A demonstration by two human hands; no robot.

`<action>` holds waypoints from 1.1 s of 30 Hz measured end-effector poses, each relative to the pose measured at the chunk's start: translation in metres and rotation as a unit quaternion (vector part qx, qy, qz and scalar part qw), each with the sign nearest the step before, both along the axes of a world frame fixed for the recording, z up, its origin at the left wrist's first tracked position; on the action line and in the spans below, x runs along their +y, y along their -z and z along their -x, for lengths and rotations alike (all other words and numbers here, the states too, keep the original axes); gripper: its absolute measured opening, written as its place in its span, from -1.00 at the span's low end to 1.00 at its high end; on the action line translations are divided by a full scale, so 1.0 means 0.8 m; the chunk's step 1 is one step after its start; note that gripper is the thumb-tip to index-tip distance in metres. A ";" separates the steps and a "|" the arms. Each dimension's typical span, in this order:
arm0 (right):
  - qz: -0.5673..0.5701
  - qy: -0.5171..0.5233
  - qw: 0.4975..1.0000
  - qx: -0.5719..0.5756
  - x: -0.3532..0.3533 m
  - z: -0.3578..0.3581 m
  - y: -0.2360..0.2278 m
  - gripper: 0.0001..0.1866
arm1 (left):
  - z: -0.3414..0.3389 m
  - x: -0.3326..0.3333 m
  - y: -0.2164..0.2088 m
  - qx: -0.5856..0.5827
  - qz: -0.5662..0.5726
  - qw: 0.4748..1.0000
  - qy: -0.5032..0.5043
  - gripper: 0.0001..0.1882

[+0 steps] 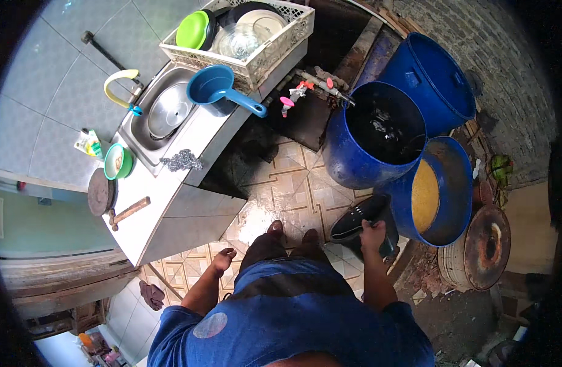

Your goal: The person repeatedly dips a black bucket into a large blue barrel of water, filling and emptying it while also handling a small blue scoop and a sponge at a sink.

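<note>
My right hand (372, 235) is closed on a black bucket (355, 215) at my right side, just in front of the blue drums. Whether the fingers grip its rim or its handle, I cannot tell. The bucket looks tilted, and its inside is dark. My left hand (222, 261) hangs empty beside my left thigh, fingers loosely apart, near the end of the tiled counter (147, 229). Ahead of the bucket stands a blue drum of dark water (345, 160). Closer to my right is another blue drum (462, 211) with something yellow inside.
A blue dipper (210, 82) sits at the edge of the steel sink (143, 137). Behind it is a crate (265, 68) of dishes. A hammer (131, 211) lies on the counter. Taps with pink handles (286, 103) jut out near the water drum. A rusty round lid (486, 248) is far right.
</note>
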State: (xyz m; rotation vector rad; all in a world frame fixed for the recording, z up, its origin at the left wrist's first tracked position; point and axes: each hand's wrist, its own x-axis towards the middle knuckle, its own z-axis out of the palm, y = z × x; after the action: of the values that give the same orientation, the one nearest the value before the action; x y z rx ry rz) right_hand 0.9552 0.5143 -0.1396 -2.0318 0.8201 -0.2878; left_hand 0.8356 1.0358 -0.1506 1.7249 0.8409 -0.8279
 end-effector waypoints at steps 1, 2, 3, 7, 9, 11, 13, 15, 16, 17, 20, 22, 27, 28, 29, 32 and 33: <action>0.016 -0.014 1.000 0.019 0.007 -0.005 0.008 -0.60 | 0.001 0.002 0.000 0.000 -0.001 1.000 0.002 -0.44; 0.032 -0.030 0.998 0.037 0.022 -0.014 0.009 -0.60 | 0.006 0.006 0.005 -0.005 -0.004 1.000 0.001 -0.45; 0.049 -0.048 0.997 0.041 0.043 -0.023 -0.007 -0.60 | 0.010 0.009 0.008 -0.002 -0.008 1.000 0.001 -0.44; 0.102 -0.084 0.990 0.046 0.108 -0.041 -0.065 -0.62 | 0.016 0.024 0.027 0.012 -0.005 1.000 0.002 -0.43; 0.108 -0.102 0.987 0.059 0.127 -0.049 -0.088 -0.61 | 0.019 0.032 0.037 0.006 0.009 1.000 0.005 -0.42; 0.101 -0.105 0.988 0.055 0.132 -0.050 -0.095 -0.59 | 0.020 0.036 0.045 0.011 0.014 1.000 0.000 -0.40; 0.127 -0.114 0.985 0.031 0.132 -0.051 -0.105 -0.60 | 0.014 0.042 0.051 0.021 0.030 0.999 -0.013 -0.39; 0.038 -0.085 0.995 -0.021 0.104 -0.040 -0.081 -0.61 | -0.004 0.038 0.040 0.030 0.043 0.998 -0.016 -0.40; -0.008 -0.073 0.996 -0.048 0.092 -0.038 -0.072 -0.61 | -0.007 0.041 0.044 0.031 0.034 0.999 0.000 -0.41; -0.065 -0.064 0.994 -0.068 0.086 -0.038 -0.078 -0.62 | -0.009 0.045 0.049 0.033 0.024 0.999 0.013 -0.41; -0.258 0.026 0.959 -0.115 0.060 -0.023 -0.095 -0.61 | -0.024 0.050 0.055 0.021 0.053 0.998 0.009 -0.43; -0.294 0.051 0.945 -0.135 0.058 -0.018 -0.116 -0.61 | -0.026 0.064 0.080 0.016 0.056 0.998 0.023 -0.42; -0.340 0.091 0.918 -0.183 0.099 -0.024 -0.219 -0.66 | -0.059 0.076 0.085 0.044 0.078 0.996 0.022 -0.41; -0.331 0.090 0.919 -0.195 0.096 -0.021 -0.225 -0.69 | -0.071 0.076 0.080 0.048 0.081 0.995 0.030 -0.41; -0.316 0.086 0.922 -0.207 0.097 -0.023 -0.237 -0.70 | -0.078 0.080 0.085 0.044 0.083 0.995 0.030 -0.41; -0.264 0.076 0.930 -0.244 0.089 -0.039 -0.265 -0.74 | -0.092 0.088 0.097 0.028 0.075 0.996 0.035 -0.46; -0.246 0.070 0.934 -0.249 0.091 -0.048 -0.277 -0.74 | -0.093 0.098 0.106 -0.069 0.057 0.985 0.150 -0.49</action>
State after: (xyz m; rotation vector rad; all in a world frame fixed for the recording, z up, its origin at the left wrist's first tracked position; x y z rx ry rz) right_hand 0.9934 0.5869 0.0819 -1.3496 0.6339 -0.5862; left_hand 0.9098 1.1143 -0.2350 1.8091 0.4377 -0.9241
